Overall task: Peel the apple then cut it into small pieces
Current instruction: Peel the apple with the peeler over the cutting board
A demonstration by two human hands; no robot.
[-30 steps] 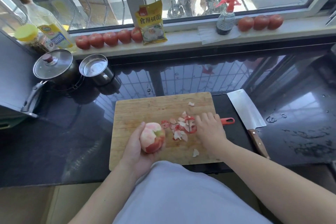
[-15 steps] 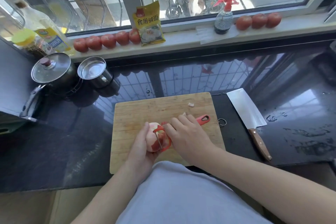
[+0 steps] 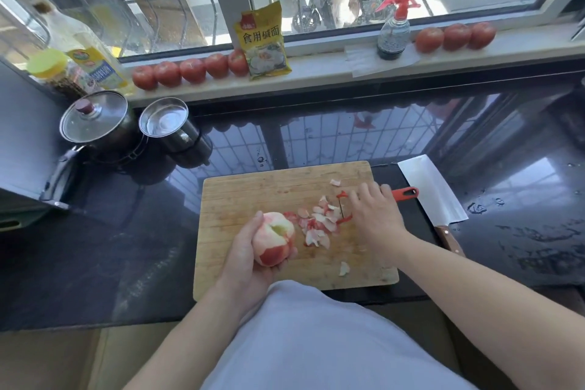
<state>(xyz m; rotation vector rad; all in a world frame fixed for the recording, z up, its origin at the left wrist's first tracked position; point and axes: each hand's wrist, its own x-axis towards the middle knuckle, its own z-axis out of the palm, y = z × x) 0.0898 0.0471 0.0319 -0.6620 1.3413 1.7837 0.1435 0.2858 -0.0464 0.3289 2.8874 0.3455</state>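
My left hand (image 3: pixel 245 255) grips a mostly peeled apple (image 3: pixel 273 239) over the near left part of the wooden cutting board (image 3: pixel 253 190); a red patch of skin shows on its lower side. My right hand (image 3: pixel 376 218) holds a red peeler (image 3: pixel 403 193) to the right of the apple, the red handle sticking out past the fingers and the blade end low over a pile of red and white peel pieces (image 3: pixel 318 223) on the board.
A cleaver (image 3: pixel 432 196) with a wooden handle lies on the black counter just right of the board. A lidded pot (image 3: pixel 93 117) and a steel cup (image 3: pixel 164 120) stand at the back left. Tomatoes (image 3: pixel 191 70), a yellow packet (image 3: pixel 262 41) and a spray bottle (image 3: pixel 394 30) line the windowsill.
Half a second ago the peeler was against the apple; my right hand has since swept right, away from it, down to the peel pile. The apple has stayed in my left hand.
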